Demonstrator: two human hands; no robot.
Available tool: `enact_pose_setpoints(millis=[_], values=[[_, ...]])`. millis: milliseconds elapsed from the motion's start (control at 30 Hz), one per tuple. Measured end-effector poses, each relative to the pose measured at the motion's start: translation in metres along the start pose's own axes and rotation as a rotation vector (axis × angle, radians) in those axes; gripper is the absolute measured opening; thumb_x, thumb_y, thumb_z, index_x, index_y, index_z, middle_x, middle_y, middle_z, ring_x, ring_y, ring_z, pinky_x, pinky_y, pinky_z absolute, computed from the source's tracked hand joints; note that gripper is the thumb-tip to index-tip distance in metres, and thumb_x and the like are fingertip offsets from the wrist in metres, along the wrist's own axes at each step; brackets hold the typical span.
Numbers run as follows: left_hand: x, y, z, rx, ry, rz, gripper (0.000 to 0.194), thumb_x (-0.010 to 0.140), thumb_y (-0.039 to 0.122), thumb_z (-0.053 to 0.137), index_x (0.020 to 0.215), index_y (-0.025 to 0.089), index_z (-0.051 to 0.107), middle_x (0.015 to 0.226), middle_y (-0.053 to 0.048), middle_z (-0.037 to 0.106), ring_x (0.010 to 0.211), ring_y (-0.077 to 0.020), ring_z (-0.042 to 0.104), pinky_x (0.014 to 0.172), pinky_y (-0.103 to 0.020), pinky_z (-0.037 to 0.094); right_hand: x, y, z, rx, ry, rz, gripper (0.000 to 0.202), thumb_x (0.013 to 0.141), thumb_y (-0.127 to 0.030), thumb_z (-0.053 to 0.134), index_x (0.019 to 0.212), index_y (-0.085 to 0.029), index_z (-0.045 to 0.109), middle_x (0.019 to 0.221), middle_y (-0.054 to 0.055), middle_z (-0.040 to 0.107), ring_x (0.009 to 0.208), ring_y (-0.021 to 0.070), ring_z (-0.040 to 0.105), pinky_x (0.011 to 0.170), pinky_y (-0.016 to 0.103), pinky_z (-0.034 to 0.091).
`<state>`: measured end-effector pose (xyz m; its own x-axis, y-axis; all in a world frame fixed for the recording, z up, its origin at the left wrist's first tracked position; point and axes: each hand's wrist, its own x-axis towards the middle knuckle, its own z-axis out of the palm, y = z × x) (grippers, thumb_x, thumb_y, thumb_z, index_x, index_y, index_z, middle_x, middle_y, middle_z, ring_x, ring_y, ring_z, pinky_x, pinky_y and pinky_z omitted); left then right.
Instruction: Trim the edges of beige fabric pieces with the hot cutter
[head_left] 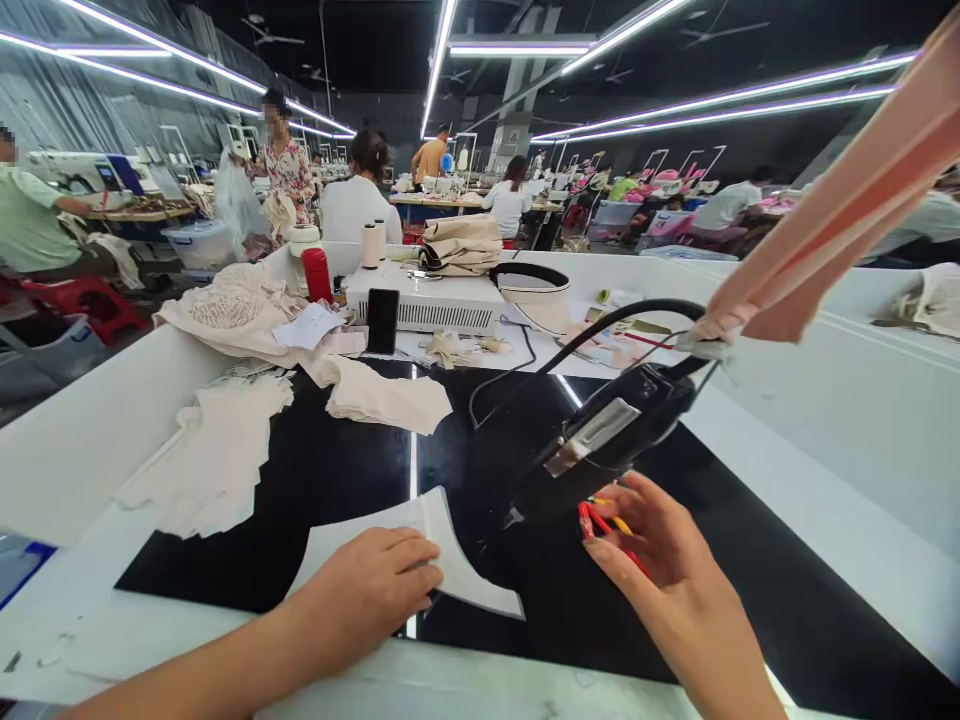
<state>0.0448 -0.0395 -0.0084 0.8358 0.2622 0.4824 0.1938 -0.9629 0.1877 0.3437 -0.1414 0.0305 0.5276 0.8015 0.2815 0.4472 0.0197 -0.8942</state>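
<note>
My left hand point(375, 590) lies on a pale curved cut piece point(480, 578) with a grey edge, which rests on the black board point(345, 470). Its fingers are stretched out close together over the piece, the thumb mostly hidden. In my right hand point(660, 560), held above the board, the fingers close around a small tool with red and yellow handles point(587, 520); its working end cannot be made out. Just beyond that hand, a black device point(637, 410) with a metal plate and a thick cord hangs from a pink fabric strip point(825, 210), tilted over the board.
Cream fabric pieces point(217, 450) are stacked on the left, another folded one point(386, 393) near the middle. Behind stand a phone point(382, 320), a white vented box point(450, 305), a red bottle point(316, 275) and a round band point(536, 290). Low white walls point(847, 420) edge the table; people work beyond.
</note>
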Motion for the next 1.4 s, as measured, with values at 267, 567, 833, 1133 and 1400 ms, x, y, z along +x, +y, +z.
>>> enact_pose_setpoints(millis=[267,567,833,1133,1400], values=[[0.008,0.013,0.002,-0.107,-0.069,0.038,0.003,0.105,0.019,0.064,0.106,0.017,0.066,0.119,-0.005,0.075,0.112,-0.0199,0.07,0.097,-0.03,0.058,0.03,-0.068,0.066,0.349,0.014,-0.205,0.061,0.073,-0.051,0.091,0.122,-0.032,0.061,0.126,0.006,0.072,0.106,0.0271,0.074,0.092,0.046,0.063],[0.043,0.005,0.012,0.028,-0.189,0.006,0.02,0.1,0.003,0.055,0.087,0.017,0.06,0.094,-0.004,0.066,0.086,-0.0176,0.063,0.077,-0.029,0.054,0.035,-0.082,0.098,0.457,0.184,-0.334,0.042,0.079,-0.029,0.088,0.106,-0.031,0.055,0.081,-0.004,0.068,0.057,0.0157,0.064,0.056,0.032,0.058],[0.047,-0.004,0.04,0.275,-0.145,0.076,0.028,0.099,0.007,0.064,0.076,0.02,0.051,0.08,-0.002,0.058,0.077,-0.019,0.059,0.067,-0.03,0.048,0.041,-0.061,0.109,0.649,0.131,-0.368,0.032,0.088,-0.027,0.078,0.111,-0.03,0.056,0.087,-0.005,0.069,0.059,0.013,0.065,0.053,0.028,0.057],[0.028,0.001,0.041,0.22,-0.082,0.026,0.022,0.108,0.009,0.048,0.091,0.018,0.058,0.089,-0.004,0.062,0.083,-0.0187,0.061,0.076,-0.032,0.052,0.044,-0.056,0.116,0.765,0.053,-0.291,0.051,0.087,-0.039,0.081,0.131,-0.033,0.055,0.085,-0.006,0.066,0.059,0.0132,0.063,0.054,0.029,0.056],[0.027,0.003,0.042,0.217,-0.09,0.032,0.022,0.107,0.007,0.051,0.089,0.018,0.058,0.09,-0.003,0.063,0.085,-0.0178,0.063,0.08,-0.032,0.054,0.046,-0.057,0.121,0.826,0.033,-0.261,0.051,0.083,-0.048,0.085,0.124,-0.03,0.059,0.079,-0.006,0.065,0.054,0.0123,0.058,0.049,0.027,0.052]])
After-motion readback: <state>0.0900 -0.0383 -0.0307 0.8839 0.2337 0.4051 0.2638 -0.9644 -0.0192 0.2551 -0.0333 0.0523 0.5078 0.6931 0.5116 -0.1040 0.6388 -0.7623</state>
